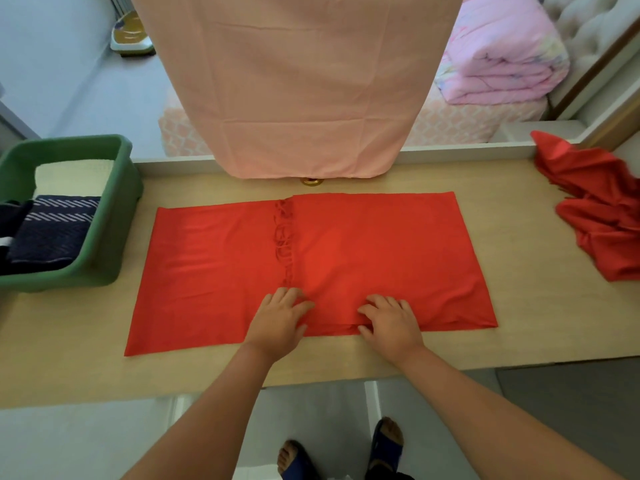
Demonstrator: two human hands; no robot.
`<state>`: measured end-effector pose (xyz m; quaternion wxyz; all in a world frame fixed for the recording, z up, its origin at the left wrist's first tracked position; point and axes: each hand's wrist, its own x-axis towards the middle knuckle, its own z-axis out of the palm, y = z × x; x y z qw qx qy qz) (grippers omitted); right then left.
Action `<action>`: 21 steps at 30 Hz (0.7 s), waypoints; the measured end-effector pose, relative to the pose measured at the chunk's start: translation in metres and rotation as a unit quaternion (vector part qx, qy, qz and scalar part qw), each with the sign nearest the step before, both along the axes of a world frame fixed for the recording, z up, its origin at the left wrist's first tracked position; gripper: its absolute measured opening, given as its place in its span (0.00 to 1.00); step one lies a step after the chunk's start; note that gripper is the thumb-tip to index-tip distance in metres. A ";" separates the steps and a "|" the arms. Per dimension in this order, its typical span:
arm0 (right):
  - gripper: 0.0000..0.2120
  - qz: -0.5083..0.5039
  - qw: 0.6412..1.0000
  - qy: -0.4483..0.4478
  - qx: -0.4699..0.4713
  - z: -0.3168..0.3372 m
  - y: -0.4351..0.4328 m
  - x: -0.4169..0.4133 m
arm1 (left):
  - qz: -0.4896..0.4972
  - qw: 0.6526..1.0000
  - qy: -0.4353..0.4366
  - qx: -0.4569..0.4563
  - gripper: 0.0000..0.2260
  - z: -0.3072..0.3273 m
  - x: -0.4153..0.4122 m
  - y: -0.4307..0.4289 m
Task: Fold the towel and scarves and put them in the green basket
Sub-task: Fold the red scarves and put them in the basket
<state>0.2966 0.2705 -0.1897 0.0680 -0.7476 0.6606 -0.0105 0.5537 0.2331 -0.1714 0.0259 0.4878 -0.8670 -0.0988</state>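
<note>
Red scarf (346,258) flat mid-bench (540,306), right part folded over, fringe at centre. Left grip (277,320) open, fingers spread, pressing near hem. Right grip (393,323) bent on hem, can't tell if pinching. Green basket (114,216) left, crumpled red cloth (595,209) right.

We find a red scarf (346,251) laid flat on the table (69,358), its fringe across the middle. The left hand (277,320) presses flat on the near edge. The right hand (391,323) rests there with fingers bent, grip undetermined. A green basket (117,209) stands at left.
</note>
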 end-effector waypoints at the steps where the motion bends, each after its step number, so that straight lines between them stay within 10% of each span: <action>1: 0.14 -0.004 1.000 -0.001 0.000 -0.001 0.000 0.002 | -0.014 1.000 0.009 0.022 0.18 -0.005 -0.001 -0.003; 5: 0.09 -0.015 0.999 -0.005 -0.032 -0.007 -0.002 0.001 | -0.061 0.997 0.034 -0.014 0.05 -0.022 0.000 -0.012; 12: 0.12 -0.052 0.990 -0.029 -0.128 -0.004 -0.007 0.008 | -0.036 0.999 -0.003 -0.027 0.27 -0.010 -0.012 -0.011; 16: 0.12 -0.052 0.985 -0.043 -0.158 0.007 -0.012 0.007 | -0.002 0.997 0.048 -0.055 0.07 -0.013 -0.028 -0.018; 21: 0.13 -0.003 0.992 -0.005 -0.126 0.008 -0.014 -0.008 | 0.006 0.995 0.089 -0.043 0.10 -0.011 -0.024 -0.019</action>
